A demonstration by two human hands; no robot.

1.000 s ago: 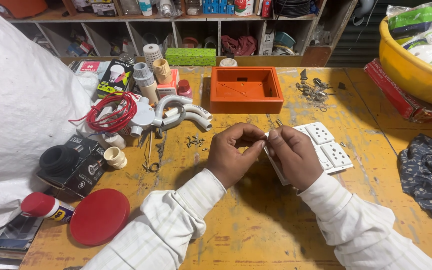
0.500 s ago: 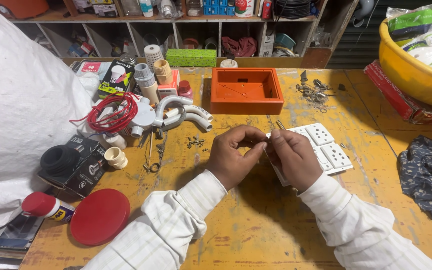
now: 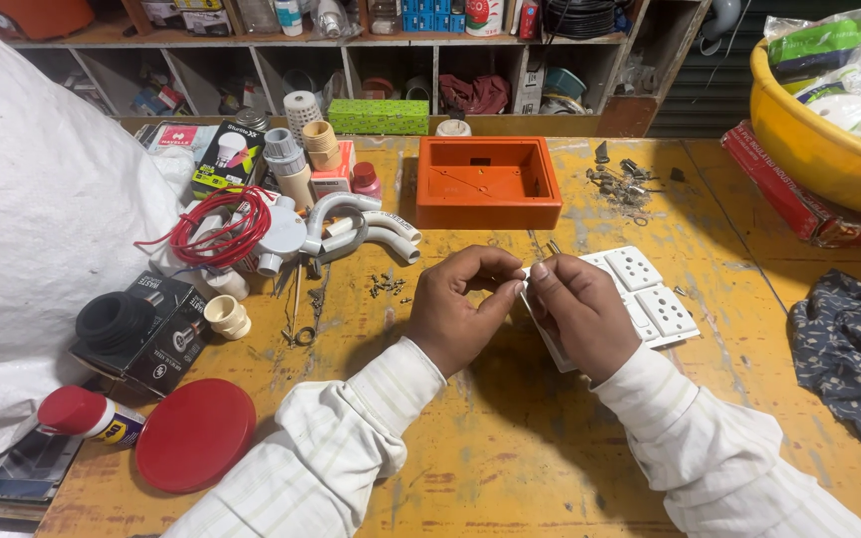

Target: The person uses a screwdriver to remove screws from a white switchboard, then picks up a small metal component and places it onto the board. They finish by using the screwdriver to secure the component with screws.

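My left hand (image 3: pixel 465 309) and my right hand (image 3: pixel 580 314) meet over the yellow workbench, fingertips pinched together around a small part that I cannot make out. My right hand also holds a white switch plate (image 3: pixel 548 344) on edge under its palm. Just right of my hands lie white socket modules (image 3: pixel 650 294) flat on the bench. An open orange plastic box (image 3: pixel 487 182) sits beyond my hands. Small dark screws (image 3: pixel 388 286) lie scattered left of my left hand.
White pipe bends (image 3: pixel 366 224) and a red wire coil (image 3: pixel 219 231) lie at left, with a black box (image 3: pixel 146 329), a red lid (image 3: pixel 194 434) and a white sack (image 3: pixel 32 229). A yellow tub (image 3: pixel 824 149) and dark cloth (image 3: pixel 854 349) are at right. Shelves line the back.
Both hands stay pinched together at the same spot; only the fingers have shifted slightly.
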